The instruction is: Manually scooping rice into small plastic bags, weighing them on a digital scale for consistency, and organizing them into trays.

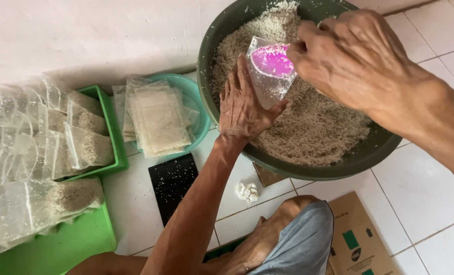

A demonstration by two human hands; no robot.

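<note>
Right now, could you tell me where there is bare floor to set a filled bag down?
Bare tile lies right of the cardboard box, below the big basin, and between the black slab and the green tray. The left is crowded: filled bags and the teal bowl. Both hands, left and right, occupy the basin.

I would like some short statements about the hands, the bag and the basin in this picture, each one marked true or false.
1. The left hand holds a small clear plastic bag over the big dark green round basin. True.
2. The basin is empty. False: it holds pale grains.
3. The right hand holds a pink scoop at the bag's mouth. True.
4. The filled clear bags lie in a red tray. False: the tray is bright green.
5. The black flat slab lies inside the basin. False: it lies on the white tiled floor.
</note>
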